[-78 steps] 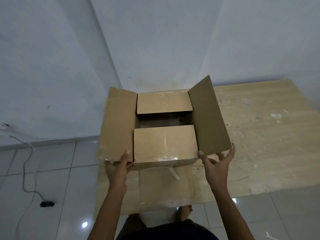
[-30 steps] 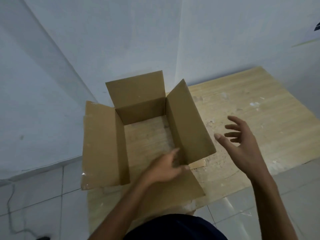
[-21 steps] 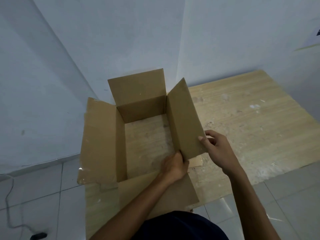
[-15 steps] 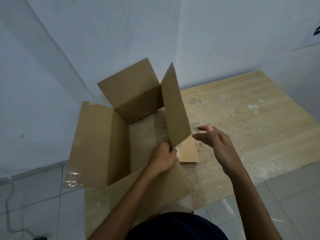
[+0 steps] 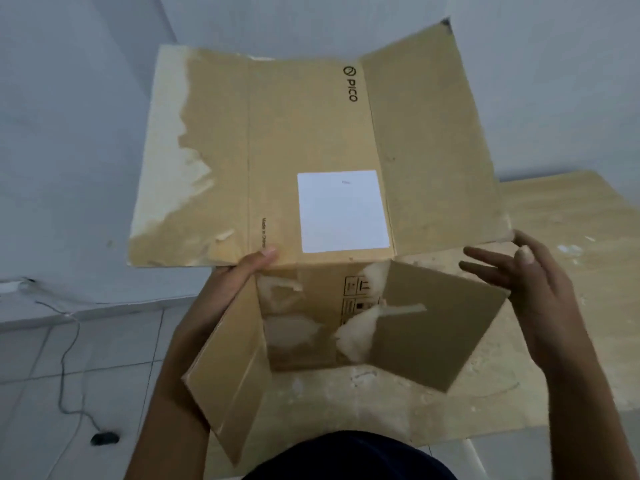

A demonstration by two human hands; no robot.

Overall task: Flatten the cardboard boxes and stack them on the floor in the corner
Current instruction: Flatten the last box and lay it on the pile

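Note:
A brown cardboard box (image 5: 304,133) with all flaps open is tipped up in front of me, its outer side facing the camera with a white label (image 5: 343,211) and torn tape patches. My left hand (image 5: 232,282) grips the box at its lower left edge, thumb on the printed panel. My right hand (image 5: 530,292) hovers with fingers spread just right of the box, touching nothing that I can see. Two loose flaps hang down toward me.
A wooden board (image 5: 561,244) lies on the white tiled floor (image 5: 104,358) in the corner of two pale walls. A thin cable (image 5: 65,362) with a dark plug (image 5: 104,438) runs across the tiles at the left.
The box has been lifted and tipped so its outer side faces me instead of its open inside. My right hand let go of the right flap and now hovers beside it.

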